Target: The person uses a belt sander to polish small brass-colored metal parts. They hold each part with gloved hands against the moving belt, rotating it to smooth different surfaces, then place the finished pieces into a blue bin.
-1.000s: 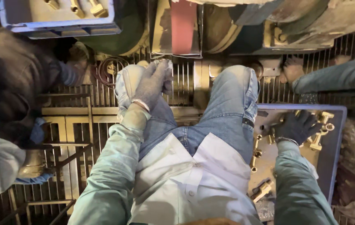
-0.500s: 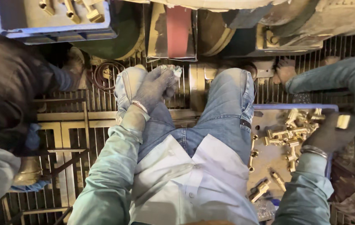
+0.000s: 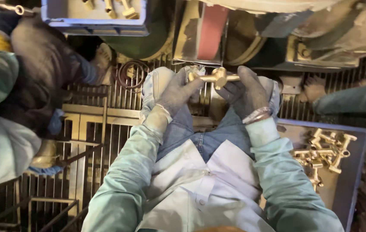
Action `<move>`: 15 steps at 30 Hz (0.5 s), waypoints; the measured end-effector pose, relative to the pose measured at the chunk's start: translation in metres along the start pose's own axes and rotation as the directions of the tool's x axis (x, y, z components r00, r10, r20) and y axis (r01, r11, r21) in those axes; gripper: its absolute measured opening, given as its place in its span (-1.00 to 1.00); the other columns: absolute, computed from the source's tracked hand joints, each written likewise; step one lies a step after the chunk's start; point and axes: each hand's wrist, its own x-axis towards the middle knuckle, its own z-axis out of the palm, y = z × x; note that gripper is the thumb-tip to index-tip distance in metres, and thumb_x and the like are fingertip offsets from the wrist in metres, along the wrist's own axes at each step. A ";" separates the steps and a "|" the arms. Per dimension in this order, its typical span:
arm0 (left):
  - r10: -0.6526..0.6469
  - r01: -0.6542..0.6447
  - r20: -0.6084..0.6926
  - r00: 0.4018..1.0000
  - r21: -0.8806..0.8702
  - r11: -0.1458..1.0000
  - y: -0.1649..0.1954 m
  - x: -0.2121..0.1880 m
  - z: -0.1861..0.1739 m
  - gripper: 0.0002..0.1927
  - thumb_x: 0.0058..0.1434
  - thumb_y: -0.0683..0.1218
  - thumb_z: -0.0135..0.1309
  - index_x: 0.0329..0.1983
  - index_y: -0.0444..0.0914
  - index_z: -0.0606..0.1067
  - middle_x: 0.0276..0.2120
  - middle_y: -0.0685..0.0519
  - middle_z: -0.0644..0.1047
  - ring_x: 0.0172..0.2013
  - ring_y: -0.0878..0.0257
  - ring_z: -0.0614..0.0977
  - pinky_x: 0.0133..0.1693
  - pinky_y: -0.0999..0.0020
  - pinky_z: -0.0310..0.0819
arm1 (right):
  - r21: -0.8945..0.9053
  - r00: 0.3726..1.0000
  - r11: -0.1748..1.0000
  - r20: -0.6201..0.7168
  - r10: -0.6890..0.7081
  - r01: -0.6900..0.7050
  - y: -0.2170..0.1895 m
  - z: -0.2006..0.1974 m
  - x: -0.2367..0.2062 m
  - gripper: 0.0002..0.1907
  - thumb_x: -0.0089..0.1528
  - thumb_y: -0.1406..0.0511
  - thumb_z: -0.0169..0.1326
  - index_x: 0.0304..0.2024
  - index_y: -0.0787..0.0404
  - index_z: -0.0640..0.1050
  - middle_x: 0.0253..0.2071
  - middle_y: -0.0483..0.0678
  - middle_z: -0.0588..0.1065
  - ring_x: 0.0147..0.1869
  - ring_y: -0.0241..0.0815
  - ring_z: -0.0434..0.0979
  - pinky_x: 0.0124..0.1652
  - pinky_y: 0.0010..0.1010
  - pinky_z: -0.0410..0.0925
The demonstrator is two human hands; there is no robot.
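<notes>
I sit with my knees apart, in blue jeans and a pale green jacket. Both gloved hands hold one brass fitting (image 3: 215, 77) crosswise above my knees. My left hand (image 3: 175, 90), in a grey glove, grips its left end. My right hand (image 3: 245, 91), in a dark glove with a bracelet at the wrist, grips its right end. The fitting sits just below a red-faced belt (image 3: 211, 30) on the machine in front of me.
A blue tray (image 3: 355, 172) with several brass fittings (image 3: 327, 150) lies at my right. Another blue tray (image 3: 97, 19) with brass parts sits top left. A person in dark and green clothing (image 3: 15, 94) is at my left; someone's bare foot (image 3: 314, 88) is at right. Metal grating (image 3: 101, 141) covers the floor.
My right hand left the tray at my right with a brass fitting and came up to my knees. My left hand rose from my knee and took the fitting's other end.
</notes>
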 end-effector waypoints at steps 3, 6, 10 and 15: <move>-0.068 0.059 -0.054 0.996 -0.160 0.985 0.000 0.004 -0.014 -0.71 0.29 -0.02 0.15 -0.05 -0.25 0.42 -0.37 0.10 0.53 -0.47 0.34 0.54 -0.44 0.40 0.48 | -0.020 0.993 0.993 0.004 0.119 -0.119 -0.005 -0.004 0.006 -0.63 0.37 0.13 -0.03 0.12 0.20 0.42 0.03 0.09 0.58 0.05 0.06 0.68 0.08 -0.06 0.54; -0.043 0.030 -0.051 0.998 -0.235 0.972 -0.002 0.017 -0.015 -0.73 0.34 0.03 0.12 -0.08 -0.24 0.42 -0.39 0.09 0.52 -0.48 0.33 0.51 -0.44 0.41 0.46 | -0.193 0.994 0.978 0.057 0.090 -0.078 -0.010 -0.017 0.019 -0.64 0.39 0.21 0.02 0.20 0.19 0.42 0.02 0.13 0.56 0.03 0.05 0.63 0.12 -0.01 0.50; -0.092 0.062 -0.102 0.990 -0.270 0.961 -0.004 0.033 -0.002 -0.73 0.31 0.02 0.12 -0.08 -0.22 0.41 -0.40 0.10 0.50 -0.48 0.32 0.50 -0.45 0.39 0.44 | -0.170 0.993 0.981 0.050 0.105 -0.095 -0.006 -0.036 0.036 -0.64 0.42 0.20 0.01 0.20 0.22 0.43 0.01 0.12 0.56 0.01 0.04 0.63 0.08 0.00 0.49; -0.091 0.063 -0.085 0.992 -0.283 0.957 0.001 0.036 0.005 -0.73 0.34 0.00 0.13 -0.08 -0.26 0.40 -0.39 0.09 0.49 -0.46 0.31 0.51 -0.44 0.37 0.46 | -0.115 0.993 0.986 0.010 0.121 -0.119 -0.001 -0.054 0.044 -0.67 0.43 0.21 0.02 0.19 0.19 0.42 -0.02 0.09 0.57 0.03 0.01 0.63 0.13 0.00 0.48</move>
